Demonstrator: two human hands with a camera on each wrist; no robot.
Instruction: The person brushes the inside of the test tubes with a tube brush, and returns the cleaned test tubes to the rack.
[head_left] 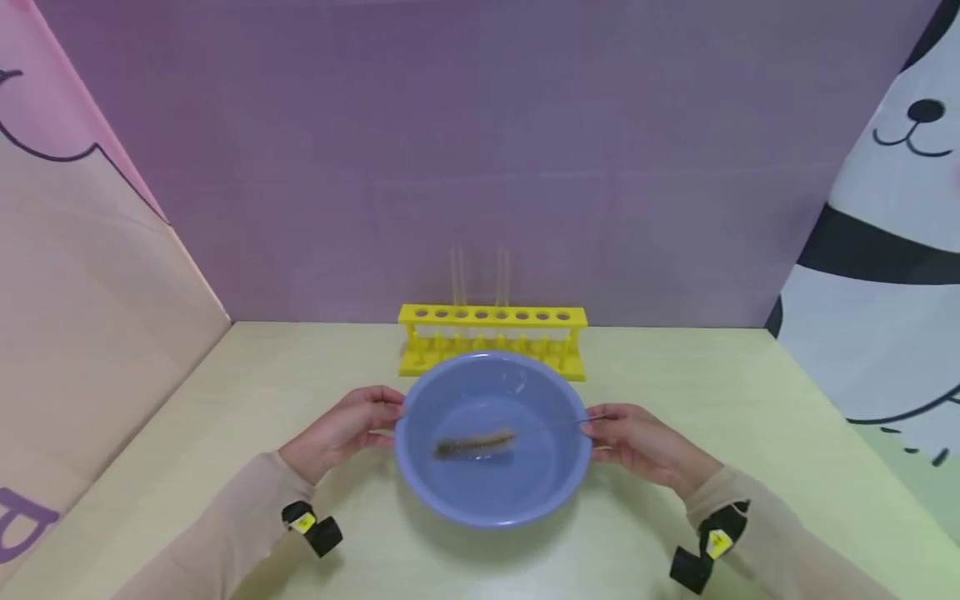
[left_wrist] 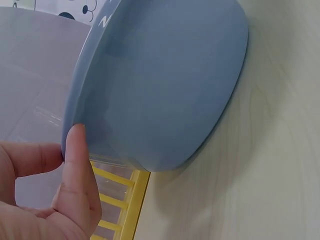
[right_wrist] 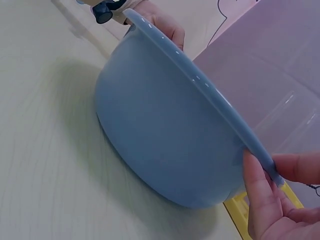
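Note:
A round blue basin [head_left: 491, 492] is held on both sides in the middle of the table. My left hand [head_left: 358, 421] pinches its left rim; the left wrist view shows fingers [left_wrist: 80, 165] under the rim, against the outer wall. My right hand [head_left: 637, 437] grips the opposite rim between thumb and fingers [right_wrist: 260, 187]. Inside the basin lies a test tube brush [head_left: 474, 444] with brown bristles. Its thin wire handle [head_left: 555, 425] slants up over the right rim to my right hand. Glints show around the bristles and on the inner wall.
Right behind the basin stands a yellow test tube rack [head_left: 491, 315], holding two clear glass tubes [head_left: 502, 279]. A purple backdrop [head_left: 480, 167] rises at the table's back edge. Printed panels flank the table [head_left: 300, 358] left and right.

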